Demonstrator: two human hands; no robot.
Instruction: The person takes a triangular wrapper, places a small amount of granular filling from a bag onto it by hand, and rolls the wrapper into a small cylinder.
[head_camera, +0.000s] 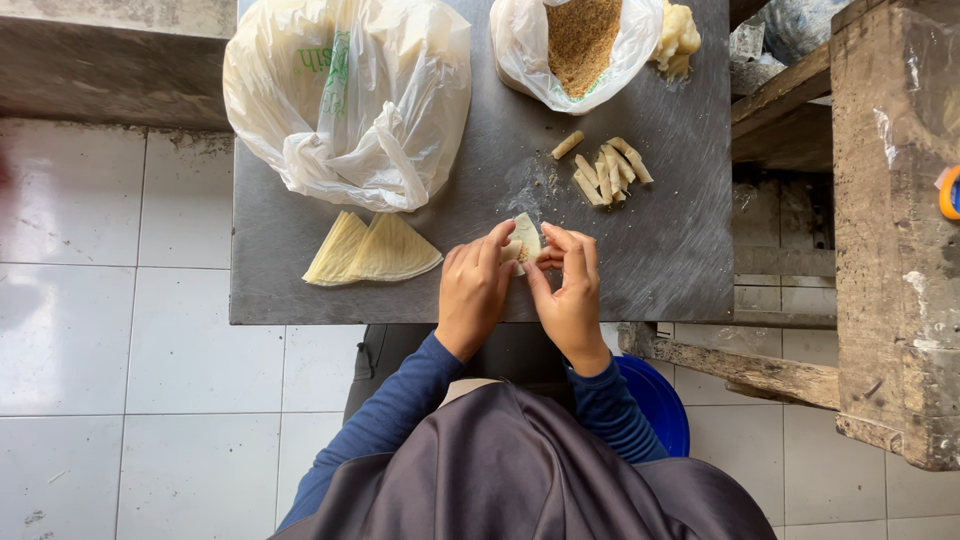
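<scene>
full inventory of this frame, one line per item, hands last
metal table: 1, grey, centre
large plastic bag: 1, translucent white, table's far left
open bag of crumbs: 1, white with brown filling, far centre
dough lump: 1, pale yellow, beside crumb bag
rolled pieces: about seven, tan, right of centre
triangular wrapper stack: 1, pale yellow, near left
wooden bench: 1, weathered, right
blue tub: 1, under table
left hand, right hand: both holding a pale wrapper piece
</scene>
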